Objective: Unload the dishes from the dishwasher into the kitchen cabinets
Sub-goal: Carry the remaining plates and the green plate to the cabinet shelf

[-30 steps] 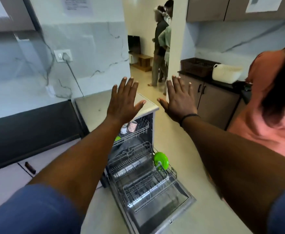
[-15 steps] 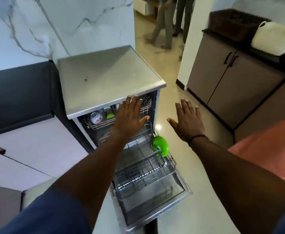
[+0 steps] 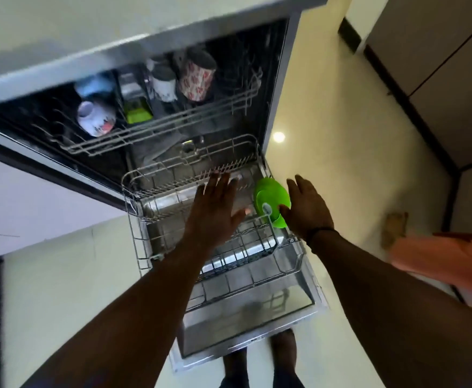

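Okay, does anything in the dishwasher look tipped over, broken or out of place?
Nothing looks broken or spilled. The mugs in the upper rack lie tilted on their sides rather than upright, though blur limits detail. The green plates stand alone on edge at the right side of the lower rack.

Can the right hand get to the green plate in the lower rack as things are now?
Probably yes. The right hand is open right beside the green plate, which stands at the lower rack's right edge, nothing between them.

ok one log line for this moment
left hand open over lower rack | right hand open beside green plate | nothing held
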